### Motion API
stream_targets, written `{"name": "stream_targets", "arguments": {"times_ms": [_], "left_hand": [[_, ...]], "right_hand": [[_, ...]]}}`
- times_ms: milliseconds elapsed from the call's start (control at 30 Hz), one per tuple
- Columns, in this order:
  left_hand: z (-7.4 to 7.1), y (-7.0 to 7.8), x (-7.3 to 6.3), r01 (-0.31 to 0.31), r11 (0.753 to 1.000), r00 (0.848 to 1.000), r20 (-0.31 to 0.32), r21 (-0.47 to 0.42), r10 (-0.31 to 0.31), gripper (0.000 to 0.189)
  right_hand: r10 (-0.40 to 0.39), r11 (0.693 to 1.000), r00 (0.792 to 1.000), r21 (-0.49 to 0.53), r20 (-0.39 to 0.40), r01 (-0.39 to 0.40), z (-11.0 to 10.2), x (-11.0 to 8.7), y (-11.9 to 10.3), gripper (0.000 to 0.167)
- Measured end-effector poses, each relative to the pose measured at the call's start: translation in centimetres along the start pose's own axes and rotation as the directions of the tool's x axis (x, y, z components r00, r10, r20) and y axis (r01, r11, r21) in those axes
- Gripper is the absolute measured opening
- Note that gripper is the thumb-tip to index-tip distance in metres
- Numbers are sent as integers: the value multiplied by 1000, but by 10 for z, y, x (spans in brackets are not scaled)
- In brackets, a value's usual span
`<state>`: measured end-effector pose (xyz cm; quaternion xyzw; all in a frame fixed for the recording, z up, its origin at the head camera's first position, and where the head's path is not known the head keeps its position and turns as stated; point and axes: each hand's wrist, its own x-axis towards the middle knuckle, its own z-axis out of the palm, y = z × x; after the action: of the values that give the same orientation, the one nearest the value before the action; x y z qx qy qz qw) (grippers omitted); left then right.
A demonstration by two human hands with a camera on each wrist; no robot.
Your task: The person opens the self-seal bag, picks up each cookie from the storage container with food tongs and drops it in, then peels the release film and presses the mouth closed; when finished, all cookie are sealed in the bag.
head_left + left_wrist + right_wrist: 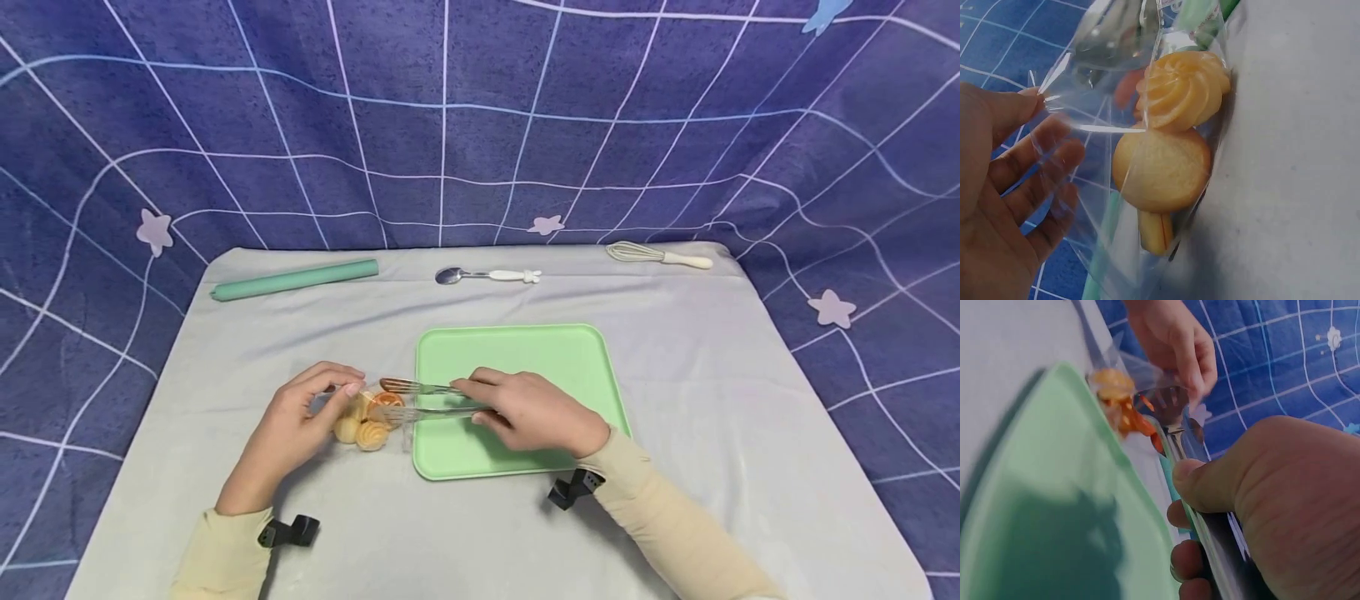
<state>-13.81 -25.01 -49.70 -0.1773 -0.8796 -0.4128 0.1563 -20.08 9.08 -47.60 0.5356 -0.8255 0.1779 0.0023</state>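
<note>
My left hand (300,421) pinches the edge of a clear plastic bag (1094,187) between thumb and fingers, holding its side up. Inside lie a swirled cookie (1185,90), a round pale bun (1161,169), a yellow stick-shaped piece (1155,231) and an orange-red glazed piece (386,405). My right hand (528,410) grips metal food tongs (442,412), their two arms spread apart. The slotted tips reach left into the bag, on either side of the orange-red piece in the head view.
A light green tray (517,350) lies under my right hand, just right of the bag. Along the table's back edge are a rolled green mat (296,280), a spoon with a white handle (487,276) and a whisk (660,255). A blue grid curtain (480,125) hangs behind.
</note>
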Motion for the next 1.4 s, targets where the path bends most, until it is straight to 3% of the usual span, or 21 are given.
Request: {"name": "stream_targets", "arguments": {"times_ms": [367, 567, 733, 867, 933, 1000, 1067, 1133, 1267, 1333, 1400], "left_hand": [[4, 0, 3, -12, 999, 1000, -10, -39, 12, 11], [6, 0, 5, -8, 1000, 1000, -12, -21, 8, 11], [6, -2, 3, -1, 1000, 1000, -20, -13, 0, 15], [7, -2, 2, 15, 1000, 1000, -8, -12, -15, 16], [7, -1, 2, 21, 1000, 1000, -4, -7, -21, 17], [7, -1, 1, 21, 1000, 1000, -4, -3, -21, 17], [7, -1, 2, 18, 1000, 1000, -5, -3, -18, 17], [6, -1, 2, 15, 1000, 1000, -6, -4, -15, 18], [7, -1, 3, 4, 1000, 1000, 2, -19, -4, 20], [8, 0, 3, -1, 1000, 1000, 7, -28, 2, 21], [9, 1, 4, -3, 1000, 1000, 9, -31, 3, 21]], "right_hand": [[-17, 999, 1000, -29, -4, 17, -1, -1, 4, 40], [18, 999, 1000, 38, 20, -19, -5, -4, 7, 41], [82, 989, 997, 119, 12, -82, -15, -23, 13, 48], [224, 950, 972, 238, -71, -202, -24, -53, 18, 63], [328, 913, 934, 301, -143, -275, -28, -71, 21, 72], [440, 870, 871, 342, -217, -355, -33, -91, 26, 81], [552, 822, 785, 339, -280, -457, -39, -111, 32, 87], [648, 762, 681, 311, -341, -569, -44, -133, 39, 90], [774, 594, 473, 223, -421, -773, -51, -177, 51, 92], [810, 508, 397, 179, -432, -843, -52, -196, 53, 92], [836, 446, 358, 134, -416, -885, -52, -211, 53, 92]]}}
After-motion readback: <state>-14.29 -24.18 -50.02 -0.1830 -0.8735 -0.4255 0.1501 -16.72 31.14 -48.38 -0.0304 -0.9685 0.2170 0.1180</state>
